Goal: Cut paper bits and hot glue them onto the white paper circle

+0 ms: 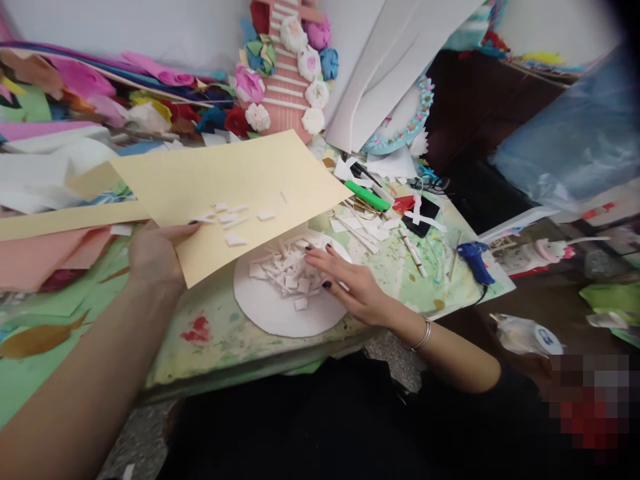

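Observation:
My left hand (pixel 159 257) grips the near left edge of a pale yellow sheet of card (pixel 225 177), thumb on top, and holds it tilted above the table. Several small white foam-like pieces (pixel 235 217) lie on the card near that thumb. Below its front edge a round white disc (pixel 280 320) rests on the table, with a heap of white cut pieces (pixel 287 270) on it. My right hand (pixel 350 283) reaches in from the right over the disc. Its fingers are stretched out and apart, touching or just above the heap.
Right of the disc lie a green cutter or marker (pixel 367 195), a white pen (pixel 413 253), paper scraps and a blue glue gun (pixel 476 261). Behind stands a pink flower-trimmed guitar shape (pixel 285 87). Coloured paper piles up at left. Another person shows partly at lower right.

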Motion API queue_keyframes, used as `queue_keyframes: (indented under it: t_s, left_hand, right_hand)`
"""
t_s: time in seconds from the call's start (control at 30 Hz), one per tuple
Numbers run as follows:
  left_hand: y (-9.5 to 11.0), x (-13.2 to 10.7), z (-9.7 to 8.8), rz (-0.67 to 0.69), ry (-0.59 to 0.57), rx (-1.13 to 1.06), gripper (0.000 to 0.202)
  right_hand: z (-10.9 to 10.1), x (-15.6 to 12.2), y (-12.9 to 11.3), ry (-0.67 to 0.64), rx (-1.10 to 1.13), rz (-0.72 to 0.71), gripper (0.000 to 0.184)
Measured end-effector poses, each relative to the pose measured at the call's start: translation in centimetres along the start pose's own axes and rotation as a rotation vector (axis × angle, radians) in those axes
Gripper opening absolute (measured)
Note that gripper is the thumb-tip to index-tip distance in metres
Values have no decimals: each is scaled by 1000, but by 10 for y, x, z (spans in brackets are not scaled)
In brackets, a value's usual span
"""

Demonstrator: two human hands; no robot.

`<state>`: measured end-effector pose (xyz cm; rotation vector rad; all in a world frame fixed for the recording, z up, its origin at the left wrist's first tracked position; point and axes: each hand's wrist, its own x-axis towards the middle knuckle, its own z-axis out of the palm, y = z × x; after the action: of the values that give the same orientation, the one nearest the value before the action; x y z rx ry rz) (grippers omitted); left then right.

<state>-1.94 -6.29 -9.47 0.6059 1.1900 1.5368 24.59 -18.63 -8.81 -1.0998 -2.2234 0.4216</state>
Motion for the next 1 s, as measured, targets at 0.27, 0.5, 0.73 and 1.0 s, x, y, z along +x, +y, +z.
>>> queue_keyframes:
  t_s: [0.27, 0.5, 0.73, 1.0]
  left_hand:
    - [-8, -1, -1, 7, -25, -16, 44]
    - [-14, -8, 1, -20, -57, -29, 50]
    - [-12, -5, 2, -37, -17, -15, 51]
    - [-19, -5, 2, 33, -19, -56, 43]
  right_hand:
    - [-23, 32, 74, 47, -160, 104, 51]
    - [-19, 49, 101, -164, -307, -39, 38]
    - [-24, 41, 94, -139, -312, 6, 20]
    - [-31, 32, 80, -180, -237, 139, 15]
